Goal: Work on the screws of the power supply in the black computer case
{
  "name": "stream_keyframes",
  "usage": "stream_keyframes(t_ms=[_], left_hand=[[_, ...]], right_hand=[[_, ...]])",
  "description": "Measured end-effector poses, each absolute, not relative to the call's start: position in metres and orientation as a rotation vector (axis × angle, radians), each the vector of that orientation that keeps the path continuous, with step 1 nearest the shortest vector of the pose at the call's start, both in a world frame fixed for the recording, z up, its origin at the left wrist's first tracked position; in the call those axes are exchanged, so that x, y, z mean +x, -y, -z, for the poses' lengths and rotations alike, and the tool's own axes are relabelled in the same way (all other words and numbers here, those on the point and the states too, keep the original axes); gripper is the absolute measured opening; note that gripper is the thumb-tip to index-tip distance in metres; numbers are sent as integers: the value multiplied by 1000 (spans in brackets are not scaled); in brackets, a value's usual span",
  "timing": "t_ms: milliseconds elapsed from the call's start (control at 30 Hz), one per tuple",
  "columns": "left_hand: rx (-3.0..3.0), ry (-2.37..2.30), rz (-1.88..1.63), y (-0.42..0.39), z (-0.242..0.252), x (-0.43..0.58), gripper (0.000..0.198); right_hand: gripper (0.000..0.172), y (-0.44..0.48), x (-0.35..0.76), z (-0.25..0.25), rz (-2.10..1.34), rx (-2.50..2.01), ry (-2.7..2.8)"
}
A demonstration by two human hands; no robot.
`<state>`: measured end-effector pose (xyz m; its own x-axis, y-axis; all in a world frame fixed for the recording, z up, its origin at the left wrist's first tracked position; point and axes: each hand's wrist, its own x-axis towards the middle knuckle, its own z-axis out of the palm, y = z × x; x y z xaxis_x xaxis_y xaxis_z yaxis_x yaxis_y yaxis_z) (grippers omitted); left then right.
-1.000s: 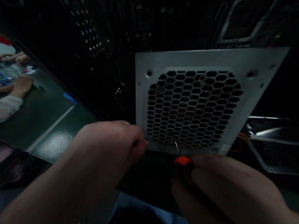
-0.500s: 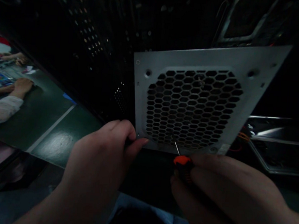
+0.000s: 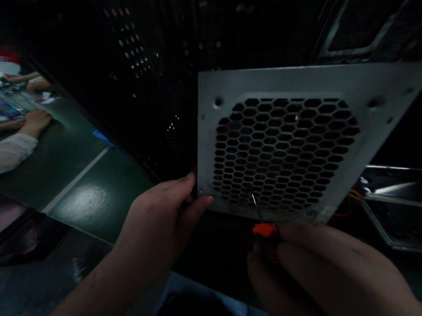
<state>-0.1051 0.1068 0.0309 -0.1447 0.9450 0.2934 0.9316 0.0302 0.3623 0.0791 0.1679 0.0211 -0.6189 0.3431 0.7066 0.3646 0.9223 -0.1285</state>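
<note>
A grey metal computer power supply [image 3: 285, 76] with a honeycomb grille faces me inside a dark computer case. Its lower left corner is in my left hand [image 3: 160, 212], the thumb on the front and the fingers around the left edge. A screwdriver with an orange and black handle [image 3: 264, 230] is held in my right hand [image 3: 336, 277]. The thin metal shaft points up at the lower part of the grille; whether the tip touches it I cannot tell. Most of the handle is hidden by my fingers.
The dark case wall with punched vent holes [image 3: 131, 51] slants across the upper left. Beyond it is a green work surface [image 3: 82, 187], where another person's hand [image 3: 36, 119] rests. Metal framing [image 3: 399, 200] and orange wires [image 3: 355, 194] lie at the right.
My left hand's fingers have gone from curled beside the corner to around the power supply's left edge. The view has shifted, so the power supply and screwdriver appear slightly further right.
</note>
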Motion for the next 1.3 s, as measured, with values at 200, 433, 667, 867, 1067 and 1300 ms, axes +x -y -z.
stream_keyframes(t_ms=[200,433,667,867,1067,1300], left_hand=[[2070,-2261,-807,-107,-28,-105,33],[2260,-2350,-737,-106,-18,-103,36],[2161,-2336,-843,-106,-14,-97,33],[2001,-2355,-978,-109,-6,-90,35],[2042,-2383,-1029,-113,-2,-84,36],[1982,-2393,-1001,-113,-4,-77,33]], right_hand=[[33,-163,85,-18,21,-492,2343],[27,-156,75,-15,162,-580,2304],[28,-165,79,-11,257,-431,2150],[21,-161,86,-13,123,-415,2124],[29,-162,83,-23,88,-447,2186],[28,-170,88,-11,236,-246,2182]])
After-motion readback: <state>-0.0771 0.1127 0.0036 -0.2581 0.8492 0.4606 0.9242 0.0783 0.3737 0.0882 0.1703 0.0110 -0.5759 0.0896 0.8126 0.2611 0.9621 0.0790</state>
